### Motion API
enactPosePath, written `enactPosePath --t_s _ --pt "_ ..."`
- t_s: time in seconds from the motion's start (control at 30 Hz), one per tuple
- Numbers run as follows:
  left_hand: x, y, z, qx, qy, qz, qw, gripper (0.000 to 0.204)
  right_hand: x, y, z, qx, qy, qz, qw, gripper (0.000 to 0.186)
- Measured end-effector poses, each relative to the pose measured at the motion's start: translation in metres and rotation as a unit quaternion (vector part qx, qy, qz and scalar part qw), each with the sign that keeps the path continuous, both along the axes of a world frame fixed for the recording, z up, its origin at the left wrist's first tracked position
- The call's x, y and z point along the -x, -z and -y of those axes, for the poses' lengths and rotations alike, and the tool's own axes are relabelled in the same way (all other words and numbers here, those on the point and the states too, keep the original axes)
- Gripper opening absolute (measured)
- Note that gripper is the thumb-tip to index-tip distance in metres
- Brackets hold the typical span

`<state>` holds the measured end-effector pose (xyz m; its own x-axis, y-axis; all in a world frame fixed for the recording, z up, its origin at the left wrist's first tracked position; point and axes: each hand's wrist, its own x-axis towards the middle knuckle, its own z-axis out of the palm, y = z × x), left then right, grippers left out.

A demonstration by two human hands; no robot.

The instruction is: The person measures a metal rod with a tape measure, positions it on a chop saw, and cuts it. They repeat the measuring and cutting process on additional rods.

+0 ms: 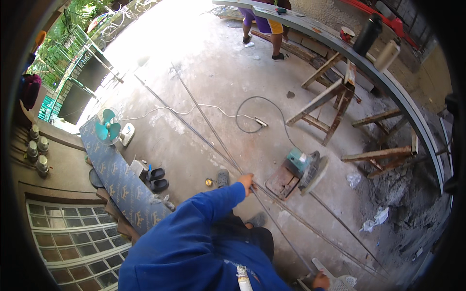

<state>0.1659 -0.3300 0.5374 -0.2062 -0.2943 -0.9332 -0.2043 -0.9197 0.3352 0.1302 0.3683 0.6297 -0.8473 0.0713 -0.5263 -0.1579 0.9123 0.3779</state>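
Observation:
My left hand (246,183) is closed around a long thin metal rod (276,223) that slants across the floor. Down at the lower right, my right hand (320,281) curls at the near end of this rod, partly cut off by the lower edge. Other long rods (189,125) lie on the concrete, crossing close to my left hand. Just right of that hand stands a cut-off saw (298,159) with a teal motor, a rusty base and a round guard. Beside my right hand is a white perforated plastic piece (342,282).
A teal-bladed fan (108,127) stands left by a patterned board (119,182) and dark clogs (158,179). A tape measure (209,182) lies near my foot. An extension cord (204,105) crosses the floor. Wooden trestles (335,102) carry a long beam (315,31); another person (267,24) stands behind it.

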Motion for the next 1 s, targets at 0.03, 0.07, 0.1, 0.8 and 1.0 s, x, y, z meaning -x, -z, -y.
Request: enactPosePath --t_s 0.03,0.07,0.1,0.8,1.0 --pt "-0.003 0.02 0.038 0.01 0.001 0.025 1.0 0.028 -0.011 0.015 0.042 0.021 0.006 0.014 1.0 0.076" --pt "-0.008 0.038 0.074 0.014 -0.002 0.039 0.999 0.028 -0.019 0.032 0.09 0.041 0.018 0.029 0.999 0.073" --pt "-0.011 0.053 0.115 0.021 -0.004 0.052 0.998 0.028 -0.026 0.043 0.138 0.06 0.029 0.04 0.997 0.07" --pt "-0.196 0.041 0.211 0.106 0.714 0.241 0.648 0.11 0.01 0.313 0.95 0.251 -0.047 0.191 0.948 0.058" --pt "-0.182 0.053 0.226 0.141 0.664 0.255 0.689 0.113 0.031 0.442 1.028 0.208 -0.078 0.199 0.954 0.053"
